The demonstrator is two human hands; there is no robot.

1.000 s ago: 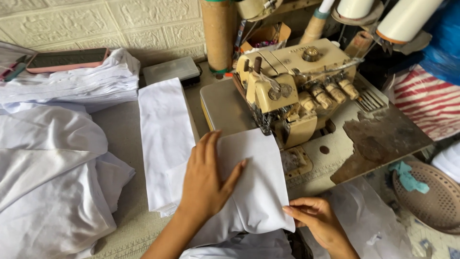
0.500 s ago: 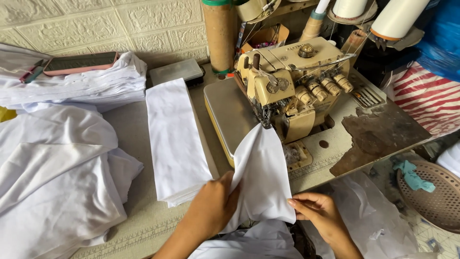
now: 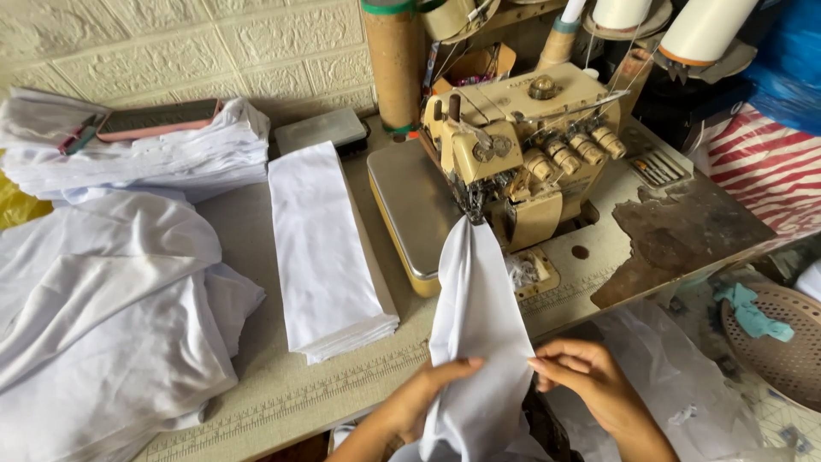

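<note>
Since the earlier frame the white woven cloth piece [image 3: 479, 334] has been lifted off the table [image 3: 282, 402]; it's now pulled taut from the cream overlock sewing machine [image 3: 513, 145] down past the table's front edge. Left hand [image 3: 419, 398] is clenched on its left edge, right hand [image 3: 581, 376] pinches the right edge w/ fingertips. Cloth is judged light, soft, limp, a bit slippery; best taken by both side edges near the bottom, kept under tension. Looks plain white, thin, softly creased, narrowed to a point at the needle. A stack of folded white fabric strips [image 3: 329, 248] lies mid-table.
</note>
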